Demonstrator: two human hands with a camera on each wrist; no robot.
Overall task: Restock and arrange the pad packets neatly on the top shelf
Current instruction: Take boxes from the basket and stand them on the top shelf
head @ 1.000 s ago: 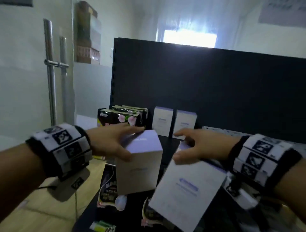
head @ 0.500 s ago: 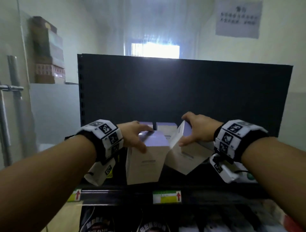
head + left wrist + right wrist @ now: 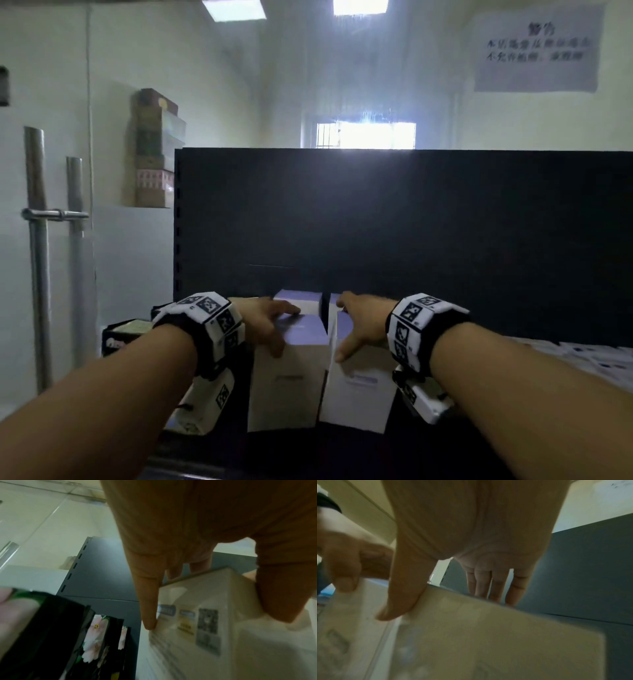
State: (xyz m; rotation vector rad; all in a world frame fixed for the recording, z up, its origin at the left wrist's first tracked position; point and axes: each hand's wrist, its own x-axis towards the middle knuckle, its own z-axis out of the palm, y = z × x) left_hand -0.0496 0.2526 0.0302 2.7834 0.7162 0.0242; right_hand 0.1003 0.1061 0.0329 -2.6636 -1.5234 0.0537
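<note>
Two white cardboard pad packets with lilac tops are standing side by side at the front of the black metal top shelf (image 3: 513, 349), each under one hand. The left hand (image 3: 263, 320) is gripping the left packet (image 3: 286, 380) from above, thumb hooked down the near face and fingers (image 3: 149, 609) draped over the far side. The right hand (image 3: 363, 325) is clasping the right packet (image 3: 358, 387) the same way, thumb on the inner edge, fingers (image 3: 494, 586) curling over the back; that packet is leaning slightly toward its neighbour.

Judging from this, the step in hand is seating both packets in front of the two matching packets at the rear (image 3: 299, 301). To do it well, the person should be squaring the tilted right packet first, then sliding both back together until they are meeting the rear pair, keeping the printed fronts facing out and the inner edges flush. Pressing down lightly should be keeping the tall packets from tipping. The black flower-printed packets (image 3: 96, 635) just beside the left packet need clearance, so nudging sideways is risky.
</note>
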